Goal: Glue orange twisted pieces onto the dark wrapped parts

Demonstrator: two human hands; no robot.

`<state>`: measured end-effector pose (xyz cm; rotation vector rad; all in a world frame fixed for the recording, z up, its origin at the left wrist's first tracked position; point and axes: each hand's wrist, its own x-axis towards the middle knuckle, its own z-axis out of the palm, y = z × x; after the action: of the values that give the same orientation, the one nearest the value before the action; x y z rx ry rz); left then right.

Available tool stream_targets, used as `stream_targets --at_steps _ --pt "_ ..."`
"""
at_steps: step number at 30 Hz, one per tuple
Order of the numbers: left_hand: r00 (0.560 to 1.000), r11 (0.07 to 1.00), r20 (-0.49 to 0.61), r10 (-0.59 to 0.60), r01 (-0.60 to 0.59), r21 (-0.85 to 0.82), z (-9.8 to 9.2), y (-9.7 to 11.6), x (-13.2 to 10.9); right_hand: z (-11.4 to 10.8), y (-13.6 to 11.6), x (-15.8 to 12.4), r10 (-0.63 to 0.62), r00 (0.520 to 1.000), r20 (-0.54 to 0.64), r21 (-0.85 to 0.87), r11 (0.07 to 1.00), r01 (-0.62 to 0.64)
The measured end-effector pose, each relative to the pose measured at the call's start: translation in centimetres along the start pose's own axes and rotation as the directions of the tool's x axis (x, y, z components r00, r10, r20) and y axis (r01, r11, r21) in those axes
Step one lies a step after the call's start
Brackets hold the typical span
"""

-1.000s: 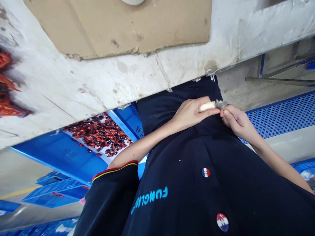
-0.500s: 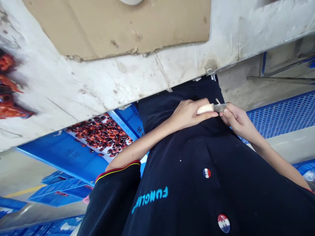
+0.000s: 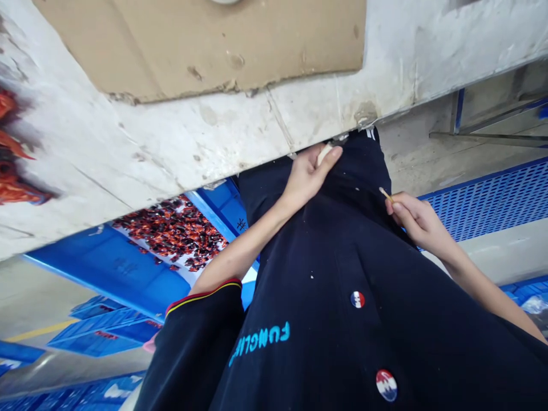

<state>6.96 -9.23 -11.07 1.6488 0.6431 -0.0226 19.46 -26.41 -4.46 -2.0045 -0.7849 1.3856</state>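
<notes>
My left hand (image 3: 306,177) is closed around the pale handle of a small knife (image 3: 325,154). Its blade points toward the table's front edge and is mostly hard to make out there. To the right, my right hand (image 3: 413,216) pinches a thin yellowish stick (image 3: 386,195) with a pale tip pointing up and left. The two hands are apart, both over my dark apron (image 3: 334,240). Small pale specks lie on the cloth.
A stained white table (image 3: 240,137) bears a cardboard sheet (image 3: 214,51) and red-and-black pieces (image 3: 12,154) at left. Below it, a blue bin (image 3: 128,268) holds many small red-and-black pieces (image 3: 175,231). A blue perforated panel (image 3: 483,200) stands at right.
The knife blade was at the fingers of my right hand. My left hand has moved up and left with the knife, away from the stick. My right hand has shifted slightly.
</notes>
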Motion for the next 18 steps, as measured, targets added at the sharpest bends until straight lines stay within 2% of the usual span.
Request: stream_targets --at_steps 2,6,9,14,18 --pt "0.999 0.999 -0.023 0.029 -0.029 -0.019 0.0 -0.2 0.0 -0.1 0.1 -0.3 0.012 0.999 -0.035 -0.025 1.0 -0.013" --pt "0.974 0.982 0.133 0.183 -0.174 -0.076 -0.1 -0.1 -0.3 0.4 0.3 0.2 -0.037 0.998 -0.054 -0.028 0.999 0.036" --pt "0.952 0.975 0.213 0.222 -0.223 -0.019 -0.2 0.1 -0.5 0.9 0.2 1.0 -0.087 0.995 -0.04 -0.007 0.996 0.087" --pt "0.963 0.982 0.195 0.186 -0.188 -0.007 -0.1 0.2 -0.6 0.9 -0.1 1.5 -0.137 0.99 -0.04 -0.045 0.99 0.135" --pt "0.972 0.985 0.17 0.161 -0.149 -0.083 0.2 0.2 -0.6 0.6 -0.4 1.5 -0.186 0.979 -0.077 -0.194 0.966 0.168"
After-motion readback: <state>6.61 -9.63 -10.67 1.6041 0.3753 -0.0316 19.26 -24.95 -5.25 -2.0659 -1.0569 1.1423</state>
